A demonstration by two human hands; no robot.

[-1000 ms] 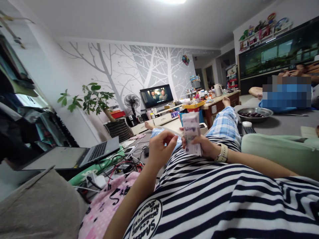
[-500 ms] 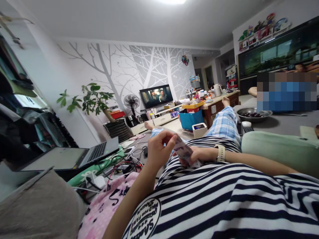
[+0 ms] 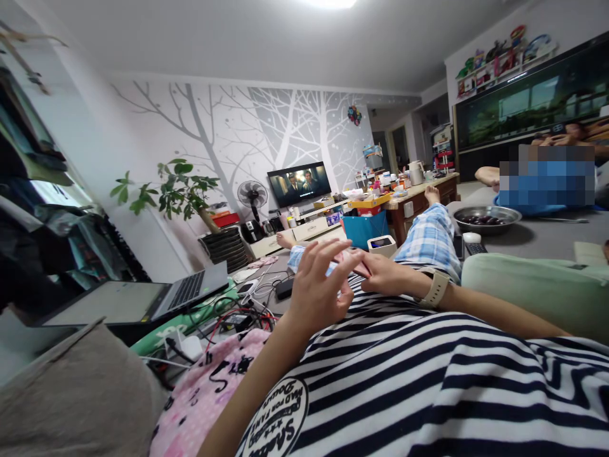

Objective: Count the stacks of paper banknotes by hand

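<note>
My right hand [image 3: 389, 277], with a pale watch [image 3: 436, 289] on its wrist, grips a thin, flat, pinkish card-like thing [image 3: 360, 265] above my lap. Its exact kind cannot be made out, since fingers cover much of it. My left hand [image 3: 320, 279] is just beside it, fingers spread and bent over its near-left side; whether they touch it is unclear. Under both hands lies my striped shirt [image 3: 409, 368], and beyond it stretch my legs in blue checked trousers [image 3: 423, 238].
To the left sit an open laptop [image 3: 190, 292], tangled cables [image 3: 252, 304] and a pink cloth [image 3: 214, 381]. On the right are a green cushion [image 3: 528, 285], a metal bowl [image 3: 488, 219] of dark round fruit and another person [image 3: 542, 178]. A cluttered table [image 3: 419, 190] stands ahead.
My left hand has opened from a pinch and spread its fingers. The flat thing, earlier tilted up with a purple pattern showing, now lies flatter, and my right hand has risen slightly.
</note>
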